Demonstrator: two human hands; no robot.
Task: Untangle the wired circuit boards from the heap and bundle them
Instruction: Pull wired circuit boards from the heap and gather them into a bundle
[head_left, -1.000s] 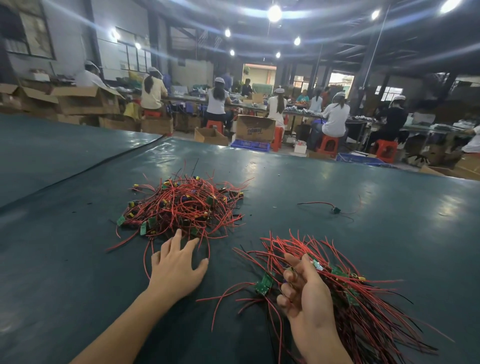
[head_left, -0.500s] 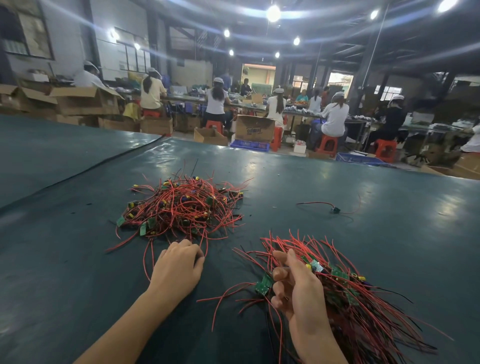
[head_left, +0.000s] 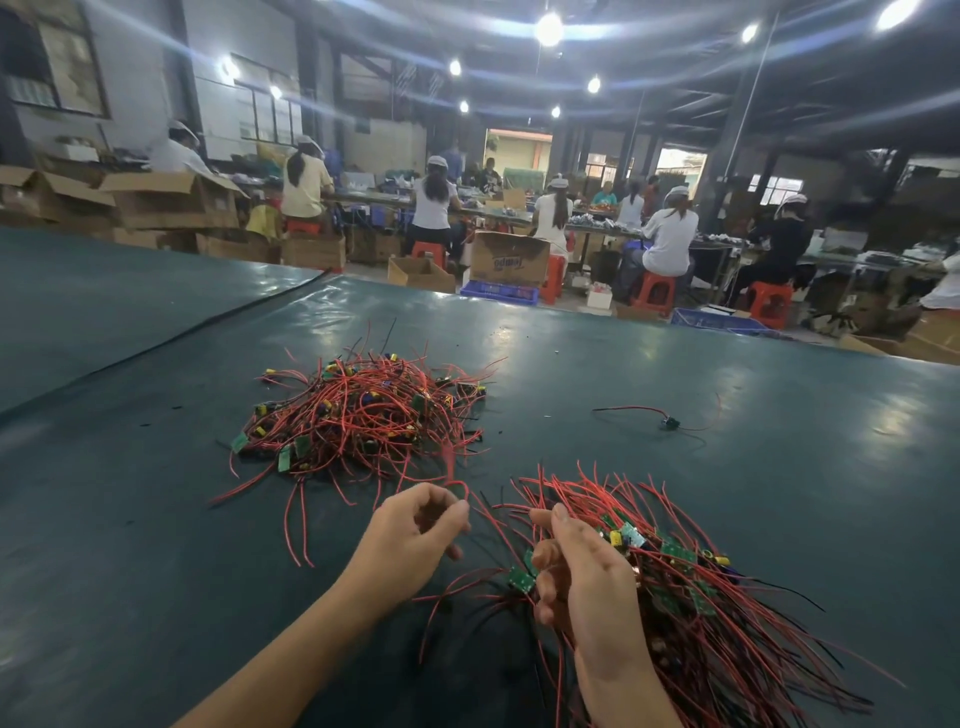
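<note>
Wired circuit boards, small green boards trailing red wires, lie in two masses on a wide dark green table. The tangled heap sits towards the middle of the table, beyond the hands. Nearer and to the right is the sorted bundle, its wires fanned roughly one way. The right hand grasps this bundle, fingers curled round its board end. The left hand is just left of it, thumb and fingertips pinching one red wire that runs back into the heap. One stray board lies alone, well apart to the right. The pinched wire looks threaded through others, so a sharp pull would likely drag the heap along or strain the wire where it joins its board; the fanned bundle could also slip loose and splay
</note>
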